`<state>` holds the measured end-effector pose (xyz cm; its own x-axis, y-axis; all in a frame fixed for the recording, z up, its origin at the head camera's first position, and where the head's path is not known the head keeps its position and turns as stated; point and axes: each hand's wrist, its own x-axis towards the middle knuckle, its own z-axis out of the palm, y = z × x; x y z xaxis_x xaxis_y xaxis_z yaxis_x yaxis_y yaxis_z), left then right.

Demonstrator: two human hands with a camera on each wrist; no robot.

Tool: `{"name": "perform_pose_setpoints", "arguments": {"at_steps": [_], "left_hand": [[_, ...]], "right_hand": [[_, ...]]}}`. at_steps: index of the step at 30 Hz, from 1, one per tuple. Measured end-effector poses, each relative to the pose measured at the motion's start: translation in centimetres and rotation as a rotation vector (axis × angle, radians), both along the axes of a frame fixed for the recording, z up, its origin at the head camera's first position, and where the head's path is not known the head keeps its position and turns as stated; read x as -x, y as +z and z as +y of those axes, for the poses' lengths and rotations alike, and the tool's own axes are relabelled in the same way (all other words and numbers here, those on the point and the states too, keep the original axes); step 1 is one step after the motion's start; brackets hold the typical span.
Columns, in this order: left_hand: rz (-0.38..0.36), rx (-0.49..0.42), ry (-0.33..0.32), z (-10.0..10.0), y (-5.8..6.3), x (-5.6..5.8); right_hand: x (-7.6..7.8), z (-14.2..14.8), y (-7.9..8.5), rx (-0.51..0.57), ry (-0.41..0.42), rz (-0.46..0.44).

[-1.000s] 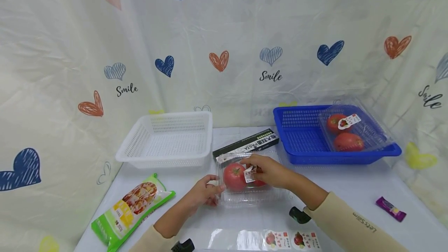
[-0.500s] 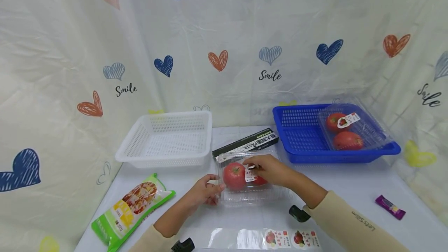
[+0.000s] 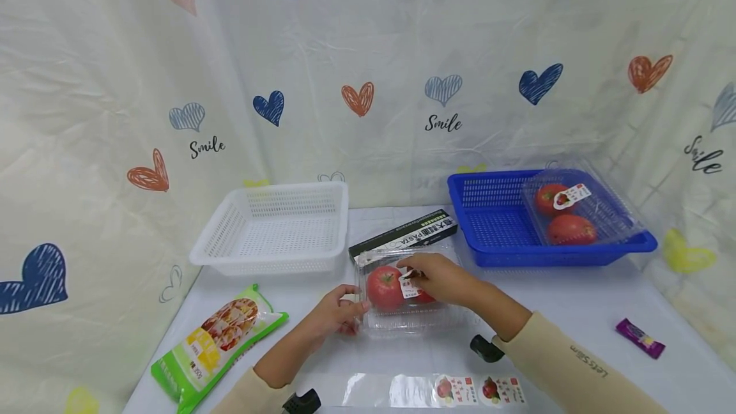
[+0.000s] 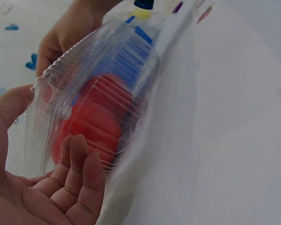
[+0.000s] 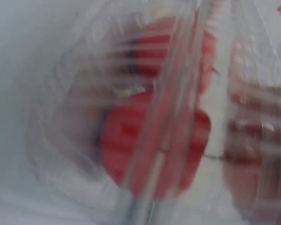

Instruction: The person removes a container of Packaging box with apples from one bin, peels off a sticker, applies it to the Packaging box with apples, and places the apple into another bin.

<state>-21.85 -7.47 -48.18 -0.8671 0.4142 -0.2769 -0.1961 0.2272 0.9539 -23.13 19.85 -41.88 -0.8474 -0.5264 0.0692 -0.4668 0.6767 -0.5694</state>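
A clear plastic clamshell box [image 3: 402, 326] holding two red apples [image 3: 385, 289] lies in the middle of the table. My left hand [image 3: 338, 313] grips its left side; in the left wrist view the thumb touches the lid rim and the curled fingers [image 4: 76, 154] lie against the ribbed wall. On top of the lid, my right hand [image 3: 441, 278] pinches the upper part of a white sticker label [image 3: 409, 288], over the right apple. That apple is partly hidden by label and hand. The right wrist view is blurred, showing apples [image 5: 152, 145] through plastic.
Behind the box lies a black pasta box [image 3: 405, 235], between a white basket [image 3: 270, 266] and a blue basket [image 3: 535, 259] holding another labelled apple box [image 3: 621, 225]. A green food bag [image 3: 218, 344] lies left, a sticker strip [image 3: 391, 391] in front, a purple packet [image 3: 641, 338] right.
My right hand and the label shift very slightly to the left over the lid, and the right forearm moves a little left with them. My left hand keeps its hold on the box.
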Motion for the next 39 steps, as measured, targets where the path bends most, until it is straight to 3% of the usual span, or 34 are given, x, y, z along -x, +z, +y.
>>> {"name": "perform_pose_setpoints", "arguments": {"at_steps": [9,14,19,27,34,39], "left_hand": [[-0.013,0.025,0.003,0.2,0.1,-0.1],[-0.017,0.011,-0.003,0.3,0.2,-0.1],[-0.018,-0.010,-0.006,0.2,0.2,-0.1],[-0.023,-0.008,0.005,0.1,0.1,0.1],[-0.027,-0.009,0.019,0.4,0.0,0.1],[-0.023,-0.020,0.020,0.4,-0.1,0.1]], "right_hand": [[1.5,1.6,0.1,-0.087,0.000,-0.124],[1.7,1.1,0.0,-0.145,0.025,-0.083],[1.8,-0.1,-0.6,-0.175,-0.066,-0.037],[1.9,-1.4,-1.2,-0.067,-0.263,-0.058],[1.9,-1.9,-1.2,-0.084,-0.418,0.000],[1.9,-1.4,-1.3,-0.043,-0.450,0.018]]}}
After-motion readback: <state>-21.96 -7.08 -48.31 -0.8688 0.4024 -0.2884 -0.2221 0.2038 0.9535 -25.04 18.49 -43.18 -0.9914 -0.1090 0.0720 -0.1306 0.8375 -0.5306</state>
